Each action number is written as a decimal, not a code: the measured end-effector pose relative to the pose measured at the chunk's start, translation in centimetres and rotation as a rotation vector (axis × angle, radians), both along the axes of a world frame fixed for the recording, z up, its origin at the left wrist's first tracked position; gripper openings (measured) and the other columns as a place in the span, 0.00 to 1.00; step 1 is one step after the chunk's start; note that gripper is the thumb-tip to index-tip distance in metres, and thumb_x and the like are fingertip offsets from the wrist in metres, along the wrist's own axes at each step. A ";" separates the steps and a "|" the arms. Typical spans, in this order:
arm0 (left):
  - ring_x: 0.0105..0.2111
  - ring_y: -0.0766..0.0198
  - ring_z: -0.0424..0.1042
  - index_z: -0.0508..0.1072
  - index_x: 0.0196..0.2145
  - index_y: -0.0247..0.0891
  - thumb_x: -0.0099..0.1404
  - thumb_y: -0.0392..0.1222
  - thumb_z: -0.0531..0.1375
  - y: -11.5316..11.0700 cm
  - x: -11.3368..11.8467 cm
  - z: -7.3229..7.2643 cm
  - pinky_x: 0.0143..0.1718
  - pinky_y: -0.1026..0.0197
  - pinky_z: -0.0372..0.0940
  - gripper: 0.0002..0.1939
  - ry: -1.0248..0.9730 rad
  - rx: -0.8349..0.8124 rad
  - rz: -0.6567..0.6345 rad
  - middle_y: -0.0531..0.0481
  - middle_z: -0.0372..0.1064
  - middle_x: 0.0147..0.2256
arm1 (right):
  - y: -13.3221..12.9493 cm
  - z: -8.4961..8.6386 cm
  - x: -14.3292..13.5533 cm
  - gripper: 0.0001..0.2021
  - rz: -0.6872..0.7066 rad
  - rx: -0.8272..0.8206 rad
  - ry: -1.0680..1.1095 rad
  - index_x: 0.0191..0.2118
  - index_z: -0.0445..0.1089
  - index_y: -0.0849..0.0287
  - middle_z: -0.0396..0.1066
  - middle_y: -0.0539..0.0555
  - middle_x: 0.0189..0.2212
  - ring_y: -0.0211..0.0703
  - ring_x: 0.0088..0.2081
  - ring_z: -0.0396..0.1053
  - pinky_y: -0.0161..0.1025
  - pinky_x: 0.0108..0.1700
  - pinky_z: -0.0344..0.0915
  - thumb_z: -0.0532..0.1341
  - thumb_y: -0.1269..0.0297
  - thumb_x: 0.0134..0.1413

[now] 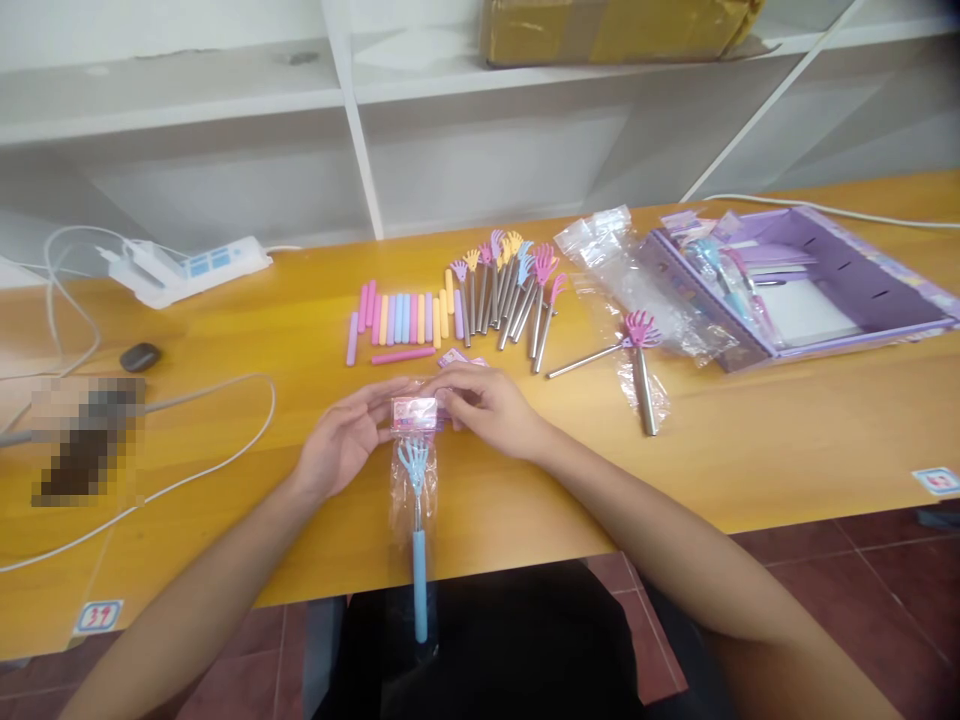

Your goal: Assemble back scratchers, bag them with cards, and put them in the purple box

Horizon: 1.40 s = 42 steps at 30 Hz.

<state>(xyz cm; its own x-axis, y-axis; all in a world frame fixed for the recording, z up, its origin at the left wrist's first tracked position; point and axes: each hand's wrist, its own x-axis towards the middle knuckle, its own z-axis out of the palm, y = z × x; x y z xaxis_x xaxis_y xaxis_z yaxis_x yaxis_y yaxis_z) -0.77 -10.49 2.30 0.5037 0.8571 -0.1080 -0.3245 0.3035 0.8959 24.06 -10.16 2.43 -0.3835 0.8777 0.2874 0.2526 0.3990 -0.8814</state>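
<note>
A blue hand-shaped back scratcher (417,520) sits in a clear plastic sleeve with a pink header card (414,413) at its top. My left hand (343,440) and my right hand (491,405) both pinch that card end from either side, just above the table's front middle. The scratcher's blue handle hangs over the table edge toward me. Behind my hands lie a row of pastel handle grips (401,320) and a bunch of steel scratchers with coloured claw heads (506,285).
Two pink-headed scratchers (637,350) and loose clear sleeves (622,265) lie right of centre. A purple display box (847,290) stands at the right. A white power strip (191,268), cables and a dark mouse (140,356) are at the left. White shelving runs behind the wooden table (787,440).
</note>
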 end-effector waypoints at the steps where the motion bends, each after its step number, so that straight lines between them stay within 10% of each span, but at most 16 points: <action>1: 0.63 0.40 0.71 0.81 0.57 0.40 0.71 0.48 0.60 0.0 0.0 0.0 0.59 0.39 0.72 0.21 0.003 0.004 0.003 0.38 0.72 0.65 | 0.1 0.0 0.0 0.12 -0.012 -0.011 0.028 0.45 0.80 0.56 0.77 0.54 0.44 0.43 0.46 0.75 0.42 0.47 0.74 0.57 0.69 0.71; 11: 0.60 0.45 0.74 0.83 0.55 0.40 0.72 0.44 0.64 -0.2 0.1 -0.8 0.57 0.49 0.72 0.17 0.180 -0.021 -0.045 0.38 0.75 0.62 | -0.1 -0.4 -0.2 0.16 -0.066 0.032 0.106 0.59 0.76 0.55 0.73 0.58 0.60 0.38 0.40 0.76 0.40 0.40 0.77 0.58 0.68 0.72; 17: 0.52 0.49 0.80 0.85 0.52 0.36 0.70 0.44 0.66 -0.1 0.3 -0.9 0.54 0.52 0.73 0.16 0.141 -0.057 0.042 0.37 0.79 0.58 | -0.2 -0.3 0.1 0.16 -0.024 0.337 -0.036 0.59 0.76 0.57 0.77 0.57 0.58 0.44 0.60 0.74 0.49 0.63 0.73 0.56 0.70 0.73; 28: 0.40 0.59 0.77 0.81 0.33 0.37 0.67 0.41 0.68 -0.3 0.1 -0.9 0.48 0.57 0.73 0.06 0.092 0.119 0.176 0.47 0.76 0.36 | -0.7 -0.8 0.1 0.15 -0.024 0.637 -0.329 0.56 0.76 0.62 0.77 0.56 0.58 0.43 0.52 0.80 0.41 0.49 0.80 0.57 0.72 0.71; 36: 0.42 0.58 0.80 0.75 0.56 0.47 0.68 0.43 0.70 -0.6 0.5 -0.7 0.47 0.57 0.73 0.19 0.092 0.064 0.171 0.49 0.81 0.42 | -0.7 -0.9 0.1 0.16 -0.004 0.659 -0.351 0.58 0.74 0.62 0.78 0.57 0.57 0.43 0.53 0.80 0.39 0.46 0.78 0.57 0.73 0.70; 42: 0.44 0.56 0.78 0.85 0.40 0.37 0.67 0.48 0.70 -0.2 0.3 -1.2 0.51 0.57 0.73 0.11 0.146 0.059 0.195 0.44 0.81 0.43 | -1.0 -0.6 0.0 0.19 0.050 0.621 -0.382 0.64 0.68 0.59 0.77 0.56 0.58 0.41 0.53 0.79 0.36 0.42 0.75 0.55 0.72 0.71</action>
<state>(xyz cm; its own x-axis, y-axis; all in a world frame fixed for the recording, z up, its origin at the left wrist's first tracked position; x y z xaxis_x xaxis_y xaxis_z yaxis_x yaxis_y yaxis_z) -0.44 -10.67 1.08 0.3110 0.9435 -0.1143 -0.2377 0.1936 0.9518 24.10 -11.19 1.87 -0.5918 0.5751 0.5648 0.4656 0.8159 -0.3429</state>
